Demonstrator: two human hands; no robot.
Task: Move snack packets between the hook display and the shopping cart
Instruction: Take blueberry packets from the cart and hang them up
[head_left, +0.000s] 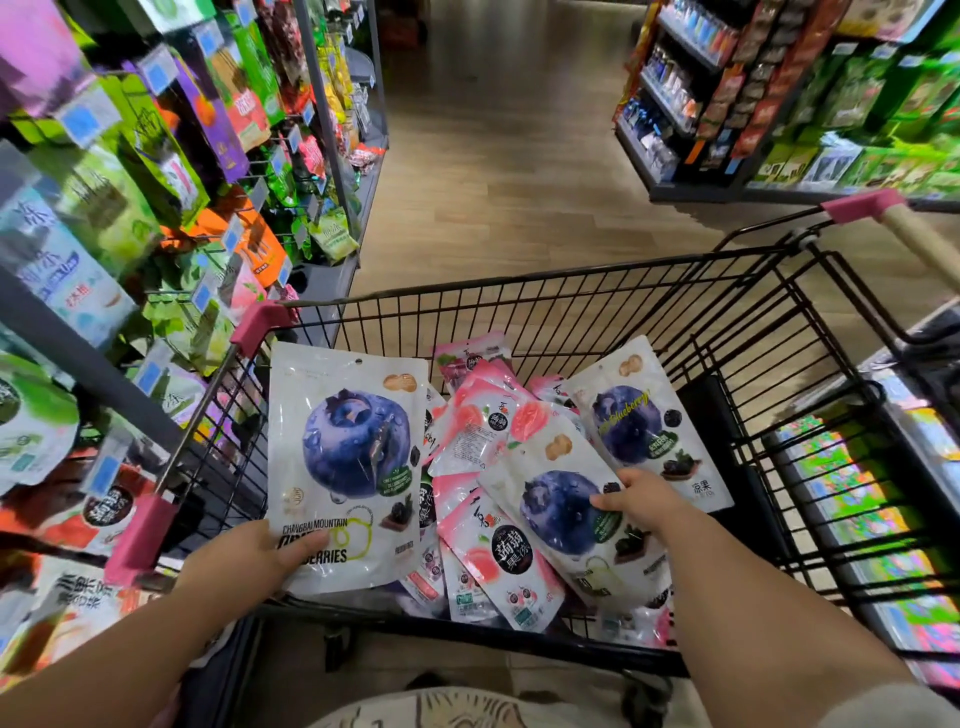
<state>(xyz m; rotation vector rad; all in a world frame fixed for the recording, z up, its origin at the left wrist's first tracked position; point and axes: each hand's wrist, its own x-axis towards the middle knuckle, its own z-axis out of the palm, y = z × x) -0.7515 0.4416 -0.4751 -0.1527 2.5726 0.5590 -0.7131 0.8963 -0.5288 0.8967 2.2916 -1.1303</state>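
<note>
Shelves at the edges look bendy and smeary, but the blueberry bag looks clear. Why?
Head view: the wide-angle lens bends the hook display and blurs it near the frame's edge; the blueberry packet in the left hand sits nearer the middle, so its print reads sharp.

Cart (257, 325): black wire basket, pink corner caps, on floor (493, 156) at 6 o'clock.
Cart load: three blueberry packets (343, 441) at 9, 6 and 3 o'clock; pink packets (483, 421) heaped between them.
Hook display (208, 130): 9 o'clock, hung with packets.
</note>
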